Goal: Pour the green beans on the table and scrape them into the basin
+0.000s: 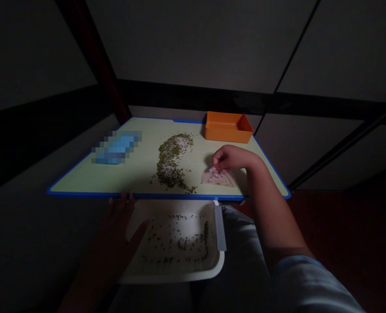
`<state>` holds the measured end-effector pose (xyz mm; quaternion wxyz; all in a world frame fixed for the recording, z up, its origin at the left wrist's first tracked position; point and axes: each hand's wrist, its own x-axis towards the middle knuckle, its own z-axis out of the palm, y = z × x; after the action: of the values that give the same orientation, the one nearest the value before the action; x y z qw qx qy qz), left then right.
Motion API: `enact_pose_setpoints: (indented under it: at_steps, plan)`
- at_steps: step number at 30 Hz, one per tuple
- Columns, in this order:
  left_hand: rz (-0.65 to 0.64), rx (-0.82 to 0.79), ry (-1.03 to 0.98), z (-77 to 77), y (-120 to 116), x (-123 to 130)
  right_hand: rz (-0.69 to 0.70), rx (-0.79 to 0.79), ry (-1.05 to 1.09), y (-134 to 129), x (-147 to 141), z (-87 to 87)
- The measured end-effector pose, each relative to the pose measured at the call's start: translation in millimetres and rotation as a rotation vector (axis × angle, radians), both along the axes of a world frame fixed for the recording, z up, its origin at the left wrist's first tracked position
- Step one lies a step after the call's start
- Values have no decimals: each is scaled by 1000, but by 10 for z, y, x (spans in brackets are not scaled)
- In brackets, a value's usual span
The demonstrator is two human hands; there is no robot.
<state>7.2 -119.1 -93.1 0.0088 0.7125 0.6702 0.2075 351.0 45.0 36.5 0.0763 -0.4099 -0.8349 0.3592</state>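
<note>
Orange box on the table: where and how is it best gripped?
Probably pinch the orange box at its near wall, coming from above on the near side, where the right hand is: it stands upright, open-topped, with that wall's rim exposed.

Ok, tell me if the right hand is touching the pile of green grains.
Apart. The head view shows a strip of pale board between the right hand and the pile of green grains.

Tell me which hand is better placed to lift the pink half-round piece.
Probably the right hand: its fingers are at the half-round piece, while the left hand is farther away, by the board's near edge.
</note>
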Motion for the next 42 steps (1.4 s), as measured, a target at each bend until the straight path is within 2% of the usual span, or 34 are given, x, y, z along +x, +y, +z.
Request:
enact_pose_setpoints:
  at_steps: [13,18,24,32,38,42]
  plan:
    - [9,-17,-22,-19,16,-1,161,-136,49,-11,-117,-81]
    - [16,-14,-24,17,14,27,128,-117,24,-14,-115,-64]
    - [7,-9,-11,-10,15,-11,78,-78,38,-21,-129,-53]
    - [4,-2,-21,-1,8,-3,147,-152,65,-24,-150,-93]
    - [-46,38,-16,-34,17,-21,201,-155,79,-22,-178,-129]
    - [-25,4,-11,-23,13,-14,200,-154,81,-25,-178,-121]
